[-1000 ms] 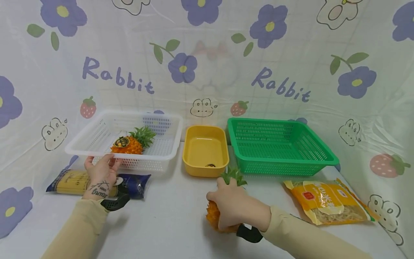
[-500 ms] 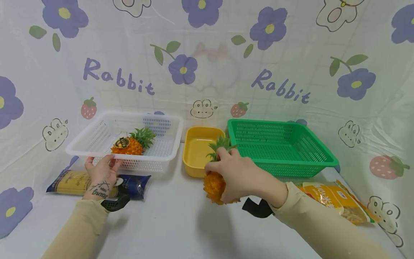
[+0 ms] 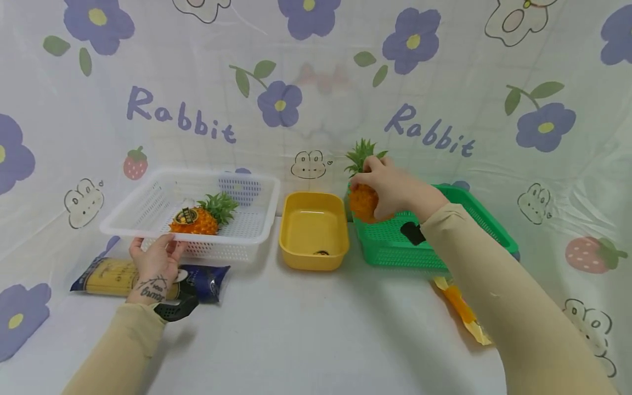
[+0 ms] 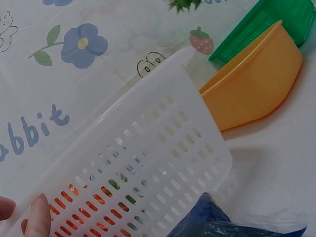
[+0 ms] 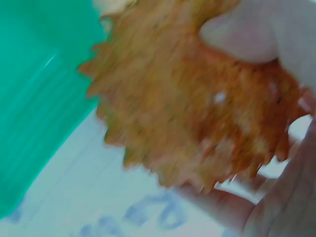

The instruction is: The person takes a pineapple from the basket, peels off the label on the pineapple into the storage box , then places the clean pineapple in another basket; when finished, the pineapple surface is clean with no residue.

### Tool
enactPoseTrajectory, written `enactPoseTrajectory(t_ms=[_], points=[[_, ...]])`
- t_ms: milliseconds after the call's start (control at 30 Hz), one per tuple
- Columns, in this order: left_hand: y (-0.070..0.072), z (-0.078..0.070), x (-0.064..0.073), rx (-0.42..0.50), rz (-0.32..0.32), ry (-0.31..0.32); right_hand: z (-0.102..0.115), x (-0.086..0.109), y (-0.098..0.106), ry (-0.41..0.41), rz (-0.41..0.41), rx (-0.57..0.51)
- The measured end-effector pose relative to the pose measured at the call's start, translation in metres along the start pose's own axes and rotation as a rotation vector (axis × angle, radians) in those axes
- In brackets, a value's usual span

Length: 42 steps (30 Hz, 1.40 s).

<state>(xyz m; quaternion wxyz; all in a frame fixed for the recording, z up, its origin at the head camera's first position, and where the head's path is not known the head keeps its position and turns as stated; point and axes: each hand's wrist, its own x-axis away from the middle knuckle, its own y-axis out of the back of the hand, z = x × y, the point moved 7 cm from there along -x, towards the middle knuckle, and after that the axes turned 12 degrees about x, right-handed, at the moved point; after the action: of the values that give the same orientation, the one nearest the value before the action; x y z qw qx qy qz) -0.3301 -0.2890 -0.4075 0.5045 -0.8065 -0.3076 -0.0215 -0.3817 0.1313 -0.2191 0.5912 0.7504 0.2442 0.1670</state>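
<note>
My right hand (image 3: pixel 395 189) grips an orange pineapple (image 3: pixel 364 204) with a green leafy crown, holding it in the air over the left side of the green basket (image 3: pixel 395 257). In the right wrist view, thumb and fingers wrap around the spiky pineapple (image 5: pixel 173 103), and its crown is out of sight. My left hand (image 3: pixel 157 264) holds the front rim of the white basket (image 3: pixel 242 240). A second pineapple (image 3: pixel 204 224) with a dark label lies inside that basket. In the left wrist view, fingers (image 4: pixel 38 217) sit at the rim of the white basket (image 4: pixel 207 133).
Between the baskets stands a yellow container (image 3: pixel 314 262). A blue and yellow packet (image 3: pixel 109 277) of what looks like spaghetti lies below the white basket, partly behind my left wrist. An orange and yellow bag (image 3: pixel 461 307) at the right is mostly covered by my right sleeve (image 3: pixel 494 274).
My right hand has lifted the pineapple off the table and carried it forward and right, from before the yellow container to over the green basket. My left hand has stayed at the white basket's rim.
</note>
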Motion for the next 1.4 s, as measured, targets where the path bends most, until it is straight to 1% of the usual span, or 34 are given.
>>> enactPoseTrajectory(t_ms=[100,167,267,333,467,633,733,867,967,1067,1167,1300,1400], points=[[0.001,0.0,-0.001,-0.016,-0.009,-0.006,-0.028,-0.006,-0.015,-0.041,0.055,0.012],[0.002,0.0,-0.001,-0.023,-0.013,-0.01,-0.043,-0.008,-0.021,-0.073,0.081,0.014],[0.002,0.0,-0.002,-0.016,-0.014,-0.015,-0.057,-0.008,-0.024,-0.105,0.094,0.001],[0.002,0.0,-0.002,-0.008,-0.009,-0.019,-0.062,-0.007,-0.023,-0.117,0.093,-0.02],[0.0,-0.002,-0.003,0.01,0.008,-0.022,-0.065,-0.007,-0.025,-0.127,0.113,-0.03],[0.001,-0.002,-0.002,0.017,0.011,-0.016,-0.064,-0.008,-0.043,-0.113,0.152,-0.026],[0.002,-0.001,-0.002,0.013,0.004,-0.013,-0.062,-0.009,-0.057,-0.105,0.183,-0.071],[0.001,-0.001,-0.001,0.011,0.004,-0.018,-0.062,-0.007,-0.073,-0.131,0.232,-0.133],[0.001,-0.001,-0.002,0.016,0.015,-0.028,-0.062,-0.006,-0.08,-0.147,0.251,-0.144],[0.001,-0.001,-0.002,0.019,0.025,-0.032,-0.063,-0.006,-0.084,-0.144,0.257,-0.147],[0.001,0.0,-0.002,0.017,0.017,-0.022,-0.063,-0.006,-0.088,-0.142,0.264,-0.159],[0.002,-0.001,-0.002,0.01,0.009,-0.018,-0.061,-0.006,-0.094,-0.135,0.305,-0.209],[0.001,-0.001,-0.003,0.015,0.017,-0.025,-0.06,-0.005,-0.099,-0.146,0.349,-0.264]])
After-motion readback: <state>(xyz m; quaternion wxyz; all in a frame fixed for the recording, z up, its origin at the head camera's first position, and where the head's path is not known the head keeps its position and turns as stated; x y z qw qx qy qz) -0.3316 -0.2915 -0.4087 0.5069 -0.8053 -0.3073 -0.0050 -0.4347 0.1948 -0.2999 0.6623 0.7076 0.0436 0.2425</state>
